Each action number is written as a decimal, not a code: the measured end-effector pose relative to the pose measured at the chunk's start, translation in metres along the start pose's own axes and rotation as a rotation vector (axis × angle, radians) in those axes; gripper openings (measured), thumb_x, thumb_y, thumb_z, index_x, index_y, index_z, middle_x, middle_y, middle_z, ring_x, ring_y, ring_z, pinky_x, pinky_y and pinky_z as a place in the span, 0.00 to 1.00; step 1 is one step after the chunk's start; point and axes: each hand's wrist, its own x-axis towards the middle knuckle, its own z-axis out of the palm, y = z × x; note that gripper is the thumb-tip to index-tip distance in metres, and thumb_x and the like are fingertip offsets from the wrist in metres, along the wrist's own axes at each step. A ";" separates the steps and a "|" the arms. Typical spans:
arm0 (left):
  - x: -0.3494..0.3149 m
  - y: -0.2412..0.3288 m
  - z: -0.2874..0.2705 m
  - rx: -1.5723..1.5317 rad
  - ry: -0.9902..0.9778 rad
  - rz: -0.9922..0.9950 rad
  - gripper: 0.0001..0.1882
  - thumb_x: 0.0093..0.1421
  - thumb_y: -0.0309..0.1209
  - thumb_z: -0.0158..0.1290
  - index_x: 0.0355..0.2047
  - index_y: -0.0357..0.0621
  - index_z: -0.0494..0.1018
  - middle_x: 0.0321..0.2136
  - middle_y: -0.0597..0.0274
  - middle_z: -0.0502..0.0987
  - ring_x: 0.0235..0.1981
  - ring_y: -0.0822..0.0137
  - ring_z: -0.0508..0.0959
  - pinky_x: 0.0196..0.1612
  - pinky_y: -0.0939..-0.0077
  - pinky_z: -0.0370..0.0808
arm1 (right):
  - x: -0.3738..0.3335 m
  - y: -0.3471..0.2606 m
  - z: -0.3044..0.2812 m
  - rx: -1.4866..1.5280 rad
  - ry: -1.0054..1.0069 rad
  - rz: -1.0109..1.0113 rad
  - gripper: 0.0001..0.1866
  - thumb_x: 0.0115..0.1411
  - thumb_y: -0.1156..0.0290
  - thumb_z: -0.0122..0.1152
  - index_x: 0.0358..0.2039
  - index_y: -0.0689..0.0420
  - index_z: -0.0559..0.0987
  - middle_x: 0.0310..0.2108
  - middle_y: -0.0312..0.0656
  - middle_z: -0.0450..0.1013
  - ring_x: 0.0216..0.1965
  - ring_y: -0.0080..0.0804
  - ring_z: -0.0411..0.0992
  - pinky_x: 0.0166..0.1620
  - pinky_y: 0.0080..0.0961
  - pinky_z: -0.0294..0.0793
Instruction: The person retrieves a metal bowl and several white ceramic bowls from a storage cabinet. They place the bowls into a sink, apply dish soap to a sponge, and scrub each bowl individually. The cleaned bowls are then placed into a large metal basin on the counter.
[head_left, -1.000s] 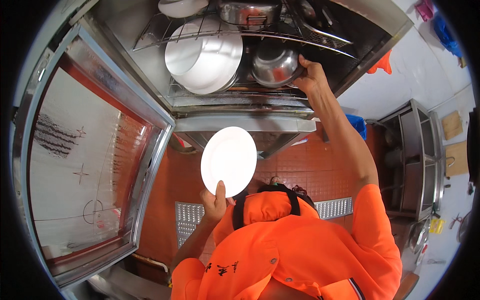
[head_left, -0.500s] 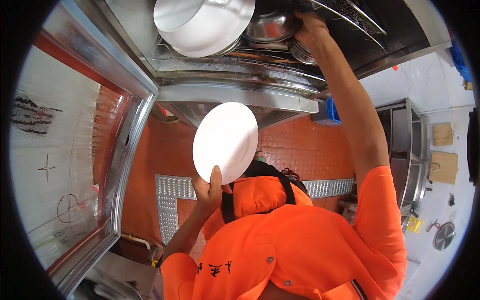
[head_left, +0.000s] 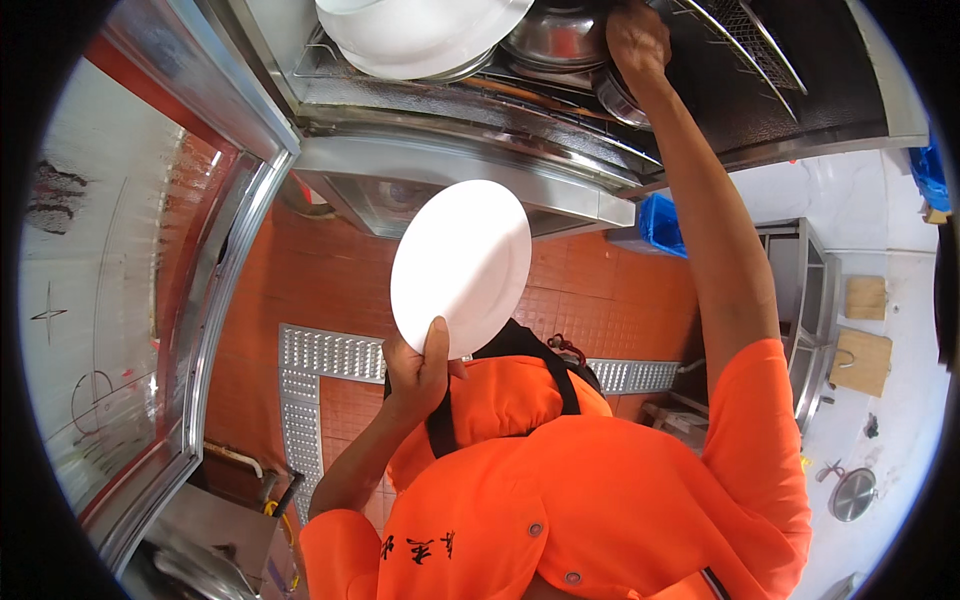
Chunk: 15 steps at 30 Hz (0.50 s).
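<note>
A white plate (head_left: 458, 262) is tilted up in front of my chest, its rim pinched between the thumb and fingers of my left hand (head_left: 418, 368). My right arm stretches up to a cabinet shelf, where my right hand (head_left: 638, 45) is curled beside a stack of metal bowls (head_left: 556, 38). Its fingertips are hidden, so what they grip cannot be made out. Below that hand, a small steel bowl (head_left: 618, 98) rests on the shelf. Left of the stack stands a large white bowl (head_left: 420, 40).
A glass cabinet door (head_left: 110, 300) stands open at my left. The wire shelf (head_left: 560, 105) carries the bowls, with wire racks (head_left: 750, 50) at its right. Beneath the cabinet is a blue-lined bin (head_left: 662, 224). Metal shelving (head_left: 810, 290) stands along the right wall.
My right hand has drawn slightly out from behind the metal bowls, its knuckles now showing. The plate in my left hand has risen a little and shifted right. The view has shifted slightly.
</note>
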 end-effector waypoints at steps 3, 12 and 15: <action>0.002 -0.007 0.001 -0.030 0.015 -0.016 0.14 0.63 0.26 0.40 0.25 0.29 0.69 0.12 0.60 0.73 0.09 0.74 0.73 0.11 0.83 0.67 | 0.039 0.019 -0.079 0.874 0.127 0.144 0.14 0.54 0.70 0.44 0.32 0.60 0.79 0.31 0.55 0.75 0.32 0.53 0.73 0.39 0.37 0.73; 0.012 -0.013 0.011 -0.143 0.016 -0.095 0.16 0.64 0.25 0.39 0.22 0.30 0.70 0.11 0.61 0.72 0.10 0.75 0.72 0.12 0.83 0.67 | 0.054 0.056 -0.101 1.176 -0.330 0.345 0.15 0.55 0.69 0.47 0.39 0.60 0.77 0.34 0.57 0.74 0.40 0.54 0.72 0.45 0.41 0.69; 0.012 -0.015 0.016 -0.157 0.005 -0.128 0.17 0.64 0.25 0.39 0.20 0.30 0.70 0.10 0.61 0.72 0.10 0.75 0.72 0.13 0.84 0.67 | 0.042 0.068 0.015 0.328 -0.156 -0.167 0.16 0.55 0.67 0.48 0.41 0.59 0.76 0.39 0.57 0.73 0.44 0.54 0.70 0.47 0.42 0.68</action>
